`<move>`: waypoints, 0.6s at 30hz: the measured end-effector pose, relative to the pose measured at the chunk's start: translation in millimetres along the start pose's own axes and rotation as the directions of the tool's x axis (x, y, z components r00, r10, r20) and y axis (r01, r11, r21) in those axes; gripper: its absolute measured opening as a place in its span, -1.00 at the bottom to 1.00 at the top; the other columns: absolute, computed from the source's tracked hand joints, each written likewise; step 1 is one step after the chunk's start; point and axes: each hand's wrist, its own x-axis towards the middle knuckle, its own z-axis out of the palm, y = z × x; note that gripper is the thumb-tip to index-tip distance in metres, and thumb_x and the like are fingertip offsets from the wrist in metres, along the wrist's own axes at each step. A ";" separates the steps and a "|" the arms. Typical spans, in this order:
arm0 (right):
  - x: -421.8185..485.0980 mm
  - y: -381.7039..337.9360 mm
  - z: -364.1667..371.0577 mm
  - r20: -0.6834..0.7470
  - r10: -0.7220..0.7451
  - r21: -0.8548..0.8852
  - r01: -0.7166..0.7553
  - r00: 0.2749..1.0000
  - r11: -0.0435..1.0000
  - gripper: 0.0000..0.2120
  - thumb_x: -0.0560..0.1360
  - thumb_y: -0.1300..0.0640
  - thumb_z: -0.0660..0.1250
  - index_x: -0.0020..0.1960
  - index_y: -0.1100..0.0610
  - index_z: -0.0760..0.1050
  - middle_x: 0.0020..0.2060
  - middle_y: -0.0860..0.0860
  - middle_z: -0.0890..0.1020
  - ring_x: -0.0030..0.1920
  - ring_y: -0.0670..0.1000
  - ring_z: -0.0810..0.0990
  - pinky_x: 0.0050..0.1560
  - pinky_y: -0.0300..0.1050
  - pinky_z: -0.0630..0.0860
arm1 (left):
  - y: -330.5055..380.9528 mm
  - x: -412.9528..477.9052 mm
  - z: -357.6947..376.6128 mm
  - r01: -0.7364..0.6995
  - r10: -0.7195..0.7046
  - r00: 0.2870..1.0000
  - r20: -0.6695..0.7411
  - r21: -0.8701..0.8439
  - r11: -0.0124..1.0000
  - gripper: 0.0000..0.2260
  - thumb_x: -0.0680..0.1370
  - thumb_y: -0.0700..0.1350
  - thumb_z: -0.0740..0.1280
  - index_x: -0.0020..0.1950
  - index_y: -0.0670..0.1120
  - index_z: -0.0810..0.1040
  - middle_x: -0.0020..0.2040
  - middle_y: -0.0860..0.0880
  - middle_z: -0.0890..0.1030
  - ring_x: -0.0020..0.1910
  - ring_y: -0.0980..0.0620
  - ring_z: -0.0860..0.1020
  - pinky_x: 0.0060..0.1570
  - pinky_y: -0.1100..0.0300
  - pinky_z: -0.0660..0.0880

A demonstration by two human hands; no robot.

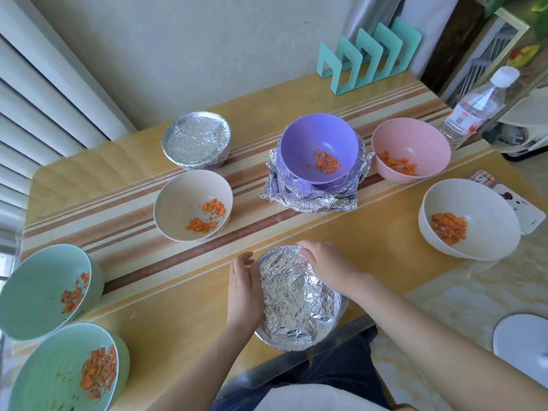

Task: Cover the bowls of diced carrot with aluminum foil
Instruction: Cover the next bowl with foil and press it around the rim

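A foil-covered bowl [293, 301] sits at the table's near edge. My left hand [244, 284] presses flat against its left side. My right hand [326, 264] curls over its far right rim, pressing the foil down. A second foil-covered bowl [196, 143] stands at the back left. Uncovered bowls holding diced carrot: a white bowl [192, 204], a purple bowl [318, 146] standing on crumpled foil sheets [311, 200], a pink bowl [410, 149], a white bowl on the right [470, 219] and two green bowls [44, 289] [68, 369].
The wooden table [178, 292] has a striped runner. A teal rack [370, 57] stands at the back. A clear plastic bottle [474, 105] is at the back right. A patterned card [517, 207] lies by the right bowl. A white round object [522, 336] is beyond the table's right side.
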 end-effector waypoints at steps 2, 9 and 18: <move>1.1 2.8 3.0 0.002 0.024 -0.011 -0.024 1.000 1.000 -0.71 0.65 0.14 0.05 0.16 0.32 0.43 -0.10 0.28 0.61 -0.16 0.22 0.58 -0.05 0.16 0.52 | 5.4 9.9 -2.3 -0.061 0.059 0.997 0.048 0.040 0.997 -0.77 0.62 -0.17 0.16 0.26 -0.12 0.44 0.11 0.03 0.49 0.05 0.12 0.45 0.00 0.30 0.31; 2.2 -3.9 -3.5 0.020 0.065 -0.062 -0.064 0.998 0.996 -0.74 0.62 0.29 0.06 -0.21 0.11 0.37 -0.44 -0.08 0.27 -0.47 -0.12 0.20 -0.46 -0.24 0.11 | 12.1 28.5 1.6 -0.201 0.168 0.972 0.164 0.213 0.956 -0.80 0.58 -0.23 0.21 0.11 -0.09 0.59 -0.07 -0.03 0.67 -0.07 -0.05 0.58 -0.20 0.36 0.27; 10.3 -11.9 -0.5 -0.010 0.044 -0.056 -0.044 0.999 0.997 -0.70 0.53 0.44 0.15 0.17 0.26 0.52 0.09 0.15 0.62 0.11 0.08 0.59 -0.14 -0.21 0.44 | 14.6 24.8 3.2 -0.237 0.211 0.969 0.126 0.248 0.939 -0.77 0.55 -0.29 0.23 0.09 -0.06 0.61 -0.11 -0.07 0.67 -0.14 -0.12 0.58 -0.27 0.30 0.22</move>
